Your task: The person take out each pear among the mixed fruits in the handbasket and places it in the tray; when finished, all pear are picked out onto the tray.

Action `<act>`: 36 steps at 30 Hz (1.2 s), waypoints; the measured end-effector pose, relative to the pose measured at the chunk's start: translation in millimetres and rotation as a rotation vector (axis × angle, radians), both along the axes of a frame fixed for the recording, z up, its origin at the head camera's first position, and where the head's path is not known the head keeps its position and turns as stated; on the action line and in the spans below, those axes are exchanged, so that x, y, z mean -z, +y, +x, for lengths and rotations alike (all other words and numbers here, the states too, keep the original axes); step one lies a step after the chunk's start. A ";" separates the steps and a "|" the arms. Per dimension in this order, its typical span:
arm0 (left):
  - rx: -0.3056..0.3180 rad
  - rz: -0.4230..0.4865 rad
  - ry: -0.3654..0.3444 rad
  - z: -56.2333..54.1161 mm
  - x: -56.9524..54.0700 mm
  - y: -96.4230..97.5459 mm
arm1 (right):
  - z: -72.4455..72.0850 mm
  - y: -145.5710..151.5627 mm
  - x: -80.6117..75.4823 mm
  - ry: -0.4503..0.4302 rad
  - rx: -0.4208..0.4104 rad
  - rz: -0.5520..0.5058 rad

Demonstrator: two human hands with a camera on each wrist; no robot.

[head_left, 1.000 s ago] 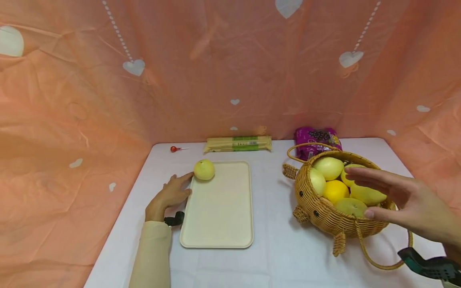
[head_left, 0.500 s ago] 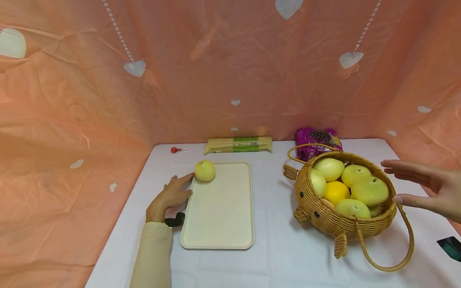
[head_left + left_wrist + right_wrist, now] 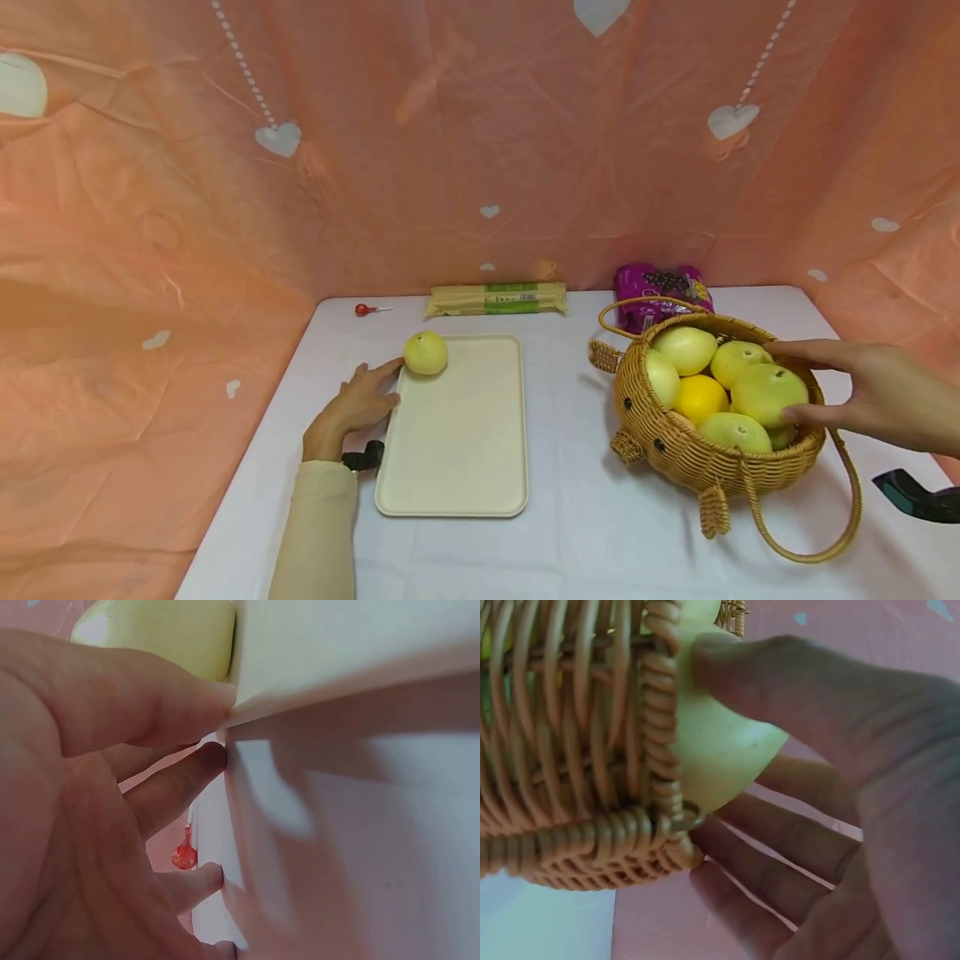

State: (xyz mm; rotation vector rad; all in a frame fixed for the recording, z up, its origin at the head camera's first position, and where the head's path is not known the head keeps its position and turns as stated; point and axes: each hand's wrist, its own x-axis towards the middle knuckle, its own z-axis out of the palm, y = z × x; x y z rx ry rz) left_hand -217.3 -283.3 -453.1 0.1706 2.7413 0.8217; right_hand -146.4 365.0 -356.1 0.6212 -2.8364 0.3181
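Observation:
My left hand (image 3: 358,408) rests at the left edge of a cream rectangular tray (image 3: 453,450). In the left wrist view its thumb (image 3: 195,701) touches the tray's rim, and the other fingers extend below it. A round pale yellow fruit (image 3: 426,353) sits on the tray's far left corner, close to my index finger. My right hand (image 3: 873,392) reaches over the right rim of a wicker basket (image 3: 693,462). Its thumb presses a large yellow-green, pear-like fruit (image 3: 767,395) with a short stem, and its fingers reach round the far side, as the right wrist view of this fruit (image 3: 724,754) shows.
Several other yellow-green fruits (image 3: 684,352) and a bright yellow one (image 3: 701,400) fill the basket. Its rope handle (image 3: 843,525) loops onto the white table. Behind lie a red lollipop (image 3: 363,310), a long beige-green packet (image 3: 495,299) and a purple bag (image 3: 637,287).
My right hand withdrew rightward from above the basket, uncovering the fruits, then came back left onto the large pear-like fruit. My left hand, the tray and its fruit stayed in place.

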 end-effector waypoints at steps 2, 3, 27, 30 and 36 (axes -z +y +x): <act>0.001 -0.005 0.000 -0.2 -0.8 -0.1 | -0.4 -3.2 -1.3 0.001 -0.010 0.048; 0.001 -0.009 -0.001 -0.3 -1.0 -0.1 | -0.1 -5.2 -1.9 -0.008 -0.014 0.066; 0.008 -0.031 -0.007 -2.7 1.6 0.3 | 27.6 -37.3 6.6 -0.078 0.025 -0.525; 0.011 -0.038 0.001 -2.0 1.4 -0.3 | 30.0 -55.2 2.2 -0.086 -0.061 -0.646; 0.002 -0.030 0.003 -1.0 -0.6 -0.6 | 28.5 -89.7 -6.6 -0.132 -0.239 -0.825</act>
